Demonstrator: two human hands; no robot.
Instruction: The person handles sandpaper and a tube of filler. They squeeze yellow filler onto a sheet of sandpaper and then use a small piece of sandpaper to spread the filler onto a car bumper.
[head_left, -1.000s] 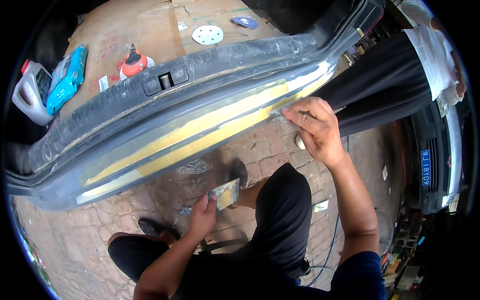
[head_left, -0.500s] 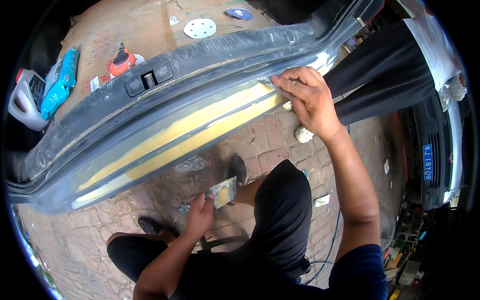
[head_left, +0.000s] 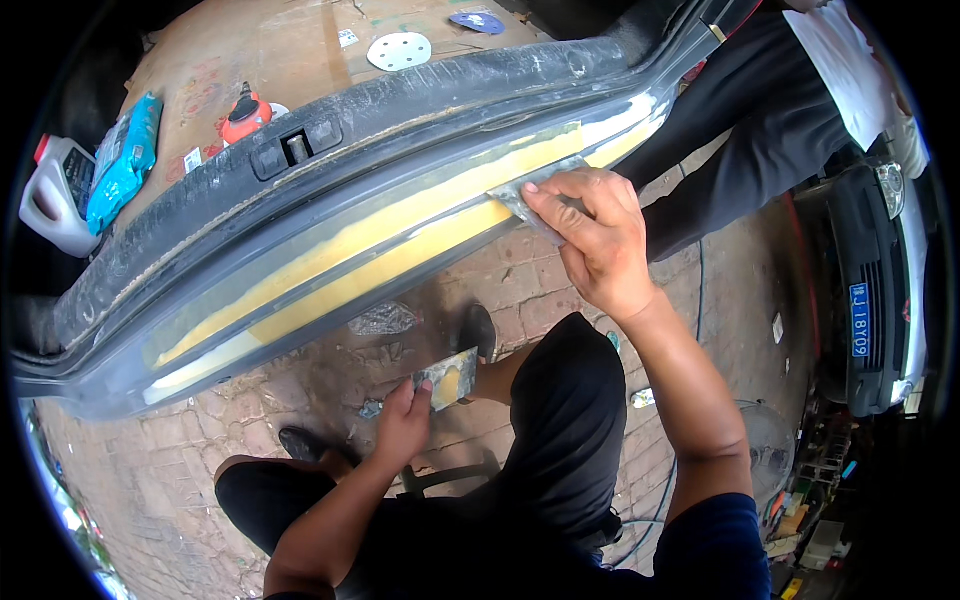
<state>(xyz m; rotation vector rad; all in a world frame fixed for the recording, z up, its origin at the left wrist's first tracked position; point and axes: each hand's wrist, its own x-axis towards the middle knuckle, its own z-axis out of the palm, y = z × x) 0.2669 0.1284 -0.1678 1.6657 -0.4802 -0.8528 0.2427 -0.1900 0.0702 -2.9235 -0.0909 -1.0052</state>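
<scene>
Two yellow putty strips (head_left: 345,252) run along a grey car bumper (head_left: 310,322) at the open rear of a car. My right hand (head_left: 605,235) is closed on a flat, thin putty scraper (head_left: 517,203), its blade lying against the bumper at the lower strip. Fingers and thumb cover part of the scraper. Lower and further left, my left hand (head_left: 403,425) pinches a small flat putty board (head_left: 464,365) with a yellow dab on it. The board is held above the brick floor, in front of my leg.
An orange sander (head_left: 243,122), a white sanding disc (head_left: 399,52), a blue packet (head_left: 124,163) and a white jug (head_left: 57,200) are in the car's cargo area. A person in dark trousers (head_left: 765,130) stands at the right. A hose (head_left: 672,480) crosses the brick floor (head_left: 190,480).
My right hand has drawn the scraper left and toward me along the bumper. The person at the right has shifted. My left hand stays nearly in place with the board.
</scene>
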